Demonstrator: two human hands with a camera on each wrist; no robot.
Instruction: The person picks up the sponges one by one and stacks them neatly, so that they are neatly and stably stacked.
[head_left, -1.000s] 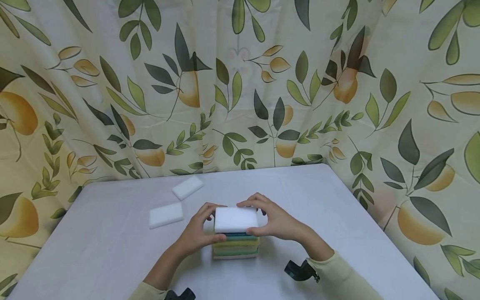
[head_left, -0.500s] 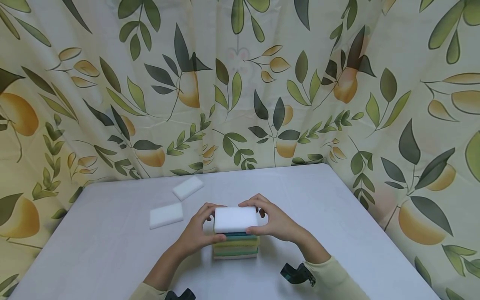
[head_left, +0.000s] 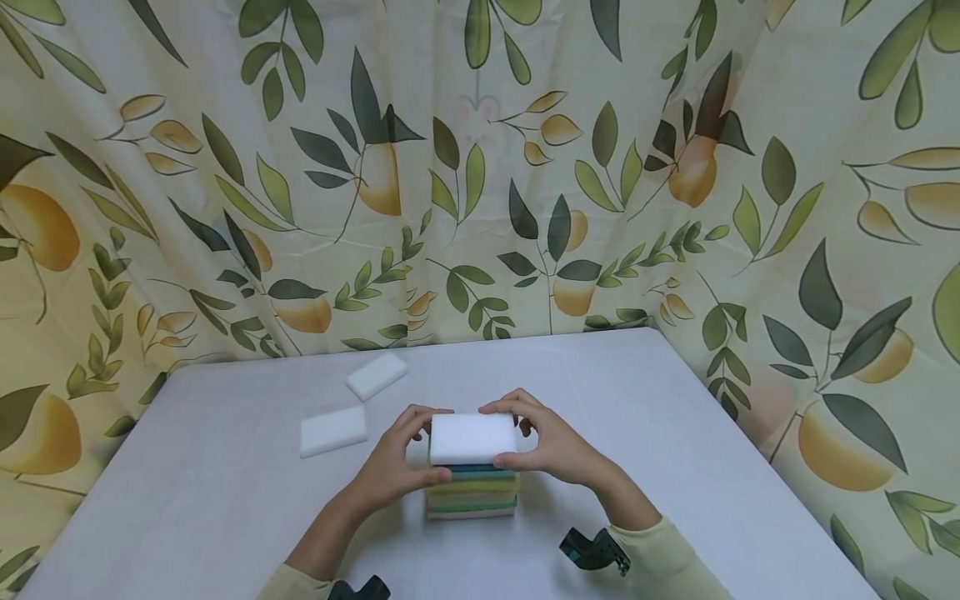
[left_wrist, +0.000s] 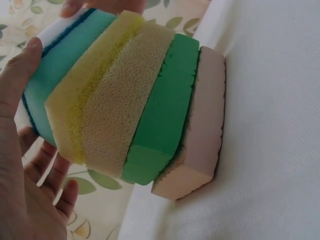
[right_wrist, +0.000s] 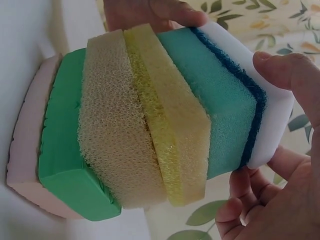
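Note:
A stack of sponges stands on the table before me. A white sponge (head_left: pixel 472 439) lies on top. Under it come a teal sponge (right_wrist: pixel 210 100) with a dark blue scouring layer, a pale yellow sponge (right_wrist: pixel 175 105), a coarse beige sponge (right_wrist: pixel 112 120), a green block (right_wrist: pixel 67 135) and a pinkish block (right_wrist: pixel 32 120) at the bottom. My left hand (head_left: pixel 393 462) holds the teal sponge's left end, thumb on the near side. At the right end, my right hand (head_left: pixel 551 443) pinches the white sponge, thumb on its near edge. The fingertips behind are partly hidden.
Two loose white sponges lie on the white-covered table (head_left: pixel 225 467) to the left of the stack: a nearer sponge (head_left: pixel 333 431) and a farther sponge (head_left: pixel 377 376). A leaf-and-fruit patterned curtain (head_left: pixel 480 208) hangs behind the table.
The right wrist and sleeve have shifted slightly left, and the right fingers moved very slightly along the top sponge's far edge. The left hand and the stack look the same.

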